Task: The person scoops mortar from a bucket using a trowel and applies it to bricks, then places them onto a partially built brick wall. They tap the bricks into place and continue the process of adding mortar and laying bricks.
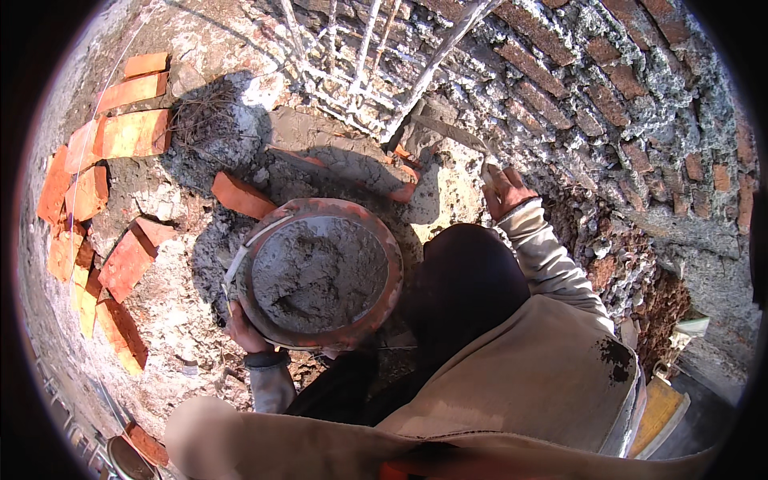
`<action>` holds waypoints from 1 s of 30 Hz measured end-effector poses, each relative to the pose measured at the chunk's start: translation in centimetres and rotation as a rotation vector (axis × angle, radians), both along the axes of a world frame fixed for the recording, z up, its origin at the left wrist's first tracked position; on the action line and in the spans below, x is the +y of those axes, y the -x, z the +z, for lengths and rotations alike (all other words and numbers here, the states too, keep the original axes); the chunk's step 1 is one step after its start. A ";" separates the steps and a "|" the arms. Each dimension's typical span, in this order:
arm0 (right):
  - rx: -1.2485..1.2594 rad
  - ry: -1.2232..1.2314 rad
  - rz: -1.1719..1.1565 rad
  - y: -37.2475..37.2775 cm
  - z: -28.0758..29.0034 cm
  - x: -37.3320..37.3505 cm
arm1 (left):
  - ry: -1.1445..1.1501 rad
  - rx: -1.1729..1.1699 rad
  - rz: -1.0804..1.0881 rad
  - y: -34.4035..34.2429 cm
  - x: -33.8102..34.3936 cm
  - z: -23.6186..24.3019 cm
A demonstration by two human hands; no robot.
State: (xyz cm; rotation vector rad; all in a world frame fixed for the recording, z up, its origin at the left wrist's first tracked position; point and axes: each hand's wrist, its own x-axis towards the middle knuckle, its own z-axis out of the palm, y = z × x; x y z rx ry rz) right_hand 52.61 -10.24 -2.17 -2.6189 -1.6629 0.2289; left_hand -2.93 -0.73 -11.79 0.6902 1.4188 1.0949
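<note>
A round basin (390,272) full of wet grey mortar (312,280) sits low in the centre, beside my dark-clothed leg. My left hand (244,328) grips its left rim, the fingertips partly hidden. Up to the right, against the rough brick wall, my right hand (506,190) has its fingers curled at the near end of a long flat metal tool (444,128), probably a trowel; its grip is partly hidden. A loose red brick (238,194) touches the ground just behind the basin, and a low mortar-covered ledge (320,156) runs behind that.
Scattered red bricks (132,132) lie along the left, with a thin string across them. Rusty white-crusted rebar (360,64) stands at the top. The old brick wall (608,96) fills the upper right. A yellow object (652,408) and a metal container (128,460) are near the lower edges.
</note>
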 end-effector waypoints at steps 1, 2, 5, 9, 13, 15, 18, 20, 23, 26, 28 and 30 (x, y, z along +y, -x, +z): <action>-0.023 -0.044 -0.053 -0.1 -0.4 0.5 | -0.038 0.088 0.040 0.0 0.0 -0.1; -0.052 -0.083 -0.114 -0.8 -0.8 0.8 | -0.055 0.126 0.062 -0.6 0.2 0.0; 0.000 -0.094 -0.181 -1.6 -3.7 0.6 | -0.073 0.165 0.128 -1.5 0.5 0.4; 0.200 -0.283 -0.270 1.2 -9.7 -2.6 | -0.076 0.142 0.106 -0.2 -0.1 -0.5; 0.169 -0.215 -0.287 3.9 -13.8 -4.8 | -0.063 0.015 0.147 -1.4 0.5 0.1; 0.206 -0.260 -0.251 4.9 -13.4 -6.3 | -0.057 0.026 0.124 -0.9 -0.1 -0.3; 0.100 -0.248 -0.099 5.0 -12.3 -7.2 | -0.045 -0.033 0.125 -1.2 0.3 -0.1; 0.114 -0.203 -0.101 5.7 -10.3 -6.3 | -0.037 0.001 0.118 -1.3 0.1 0.3; 0.185 -0.393 -0.006 4.3 -8.5 -6.1 | -0.064 -0.233 0.161 -1.8 -0.2 0.5; 0.363 -0.305 0.200 3.0 -0.6 -3.5 | -0.028 -0.271 0.263 -3.9 0.4 2.8; 0.303 -0.073 0.667 3.5 6.2 2.7 | -0.020 0.003 0.243 -4.6 1.0 4.2; 0.283 0.143 0.669 6.4 10.4 7.5 | -0.038 -0.157 0.191 -7.5 2.5 7.2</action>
